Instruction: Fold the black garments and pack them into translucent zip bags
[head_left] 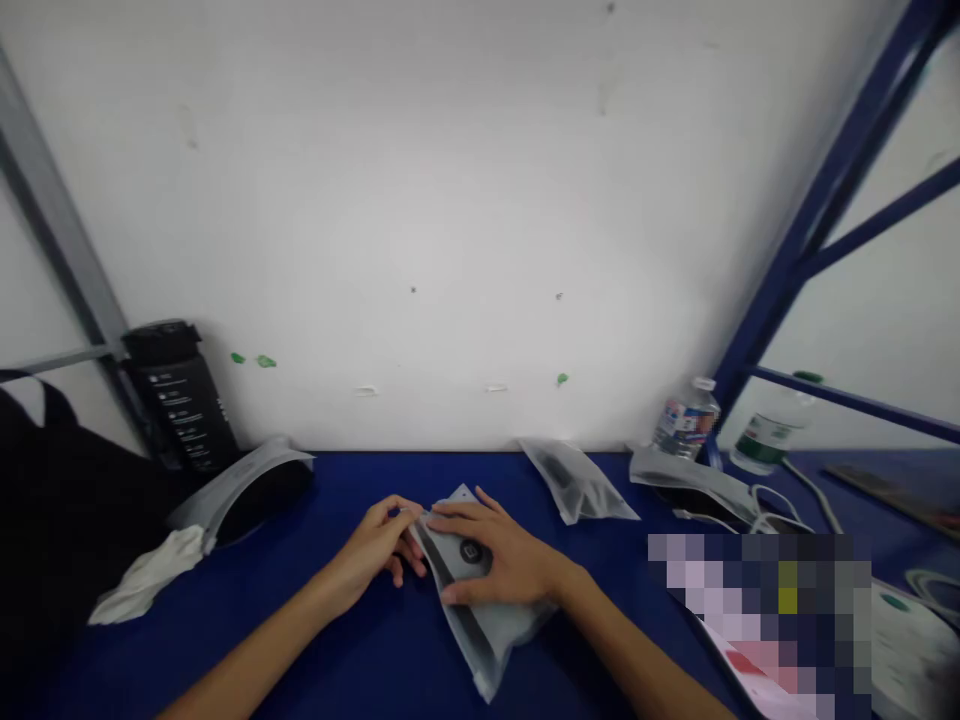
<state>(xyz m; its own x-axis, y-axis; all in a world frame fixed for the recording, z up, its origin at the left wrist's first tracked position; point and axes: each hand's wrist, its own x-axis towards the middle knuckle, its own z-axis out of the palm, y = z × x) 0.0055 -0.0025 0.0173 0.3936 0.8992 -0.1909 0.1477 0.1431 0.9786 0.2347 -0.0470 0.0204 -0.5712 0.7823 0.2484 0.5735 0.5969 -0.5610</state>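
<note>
A frosted plastic zip bag [487,635] with a round dark printed mark lies on the blue table in front of me. The bag's zip edge slants along its left side. My left hand [382,540] pinches the bag's upper left corner between thumb and index finger, while its other fingers curl loosely beneath. Across the bag's middle lies my right hand [506,550], palm down with the fingers spread, pressing on the plastic. Whatever may be inside the bag is covered by this hand and hard to make out.
Another frosted bag [577,480] lies near the wall. Further bags stand left [262,490] and right [694,480], with dark contents. A white cloth [150,578], a black bottle [184,400], and a water bottle [686,415] are around. At right is a blurred-out patch [772,620].
</note>
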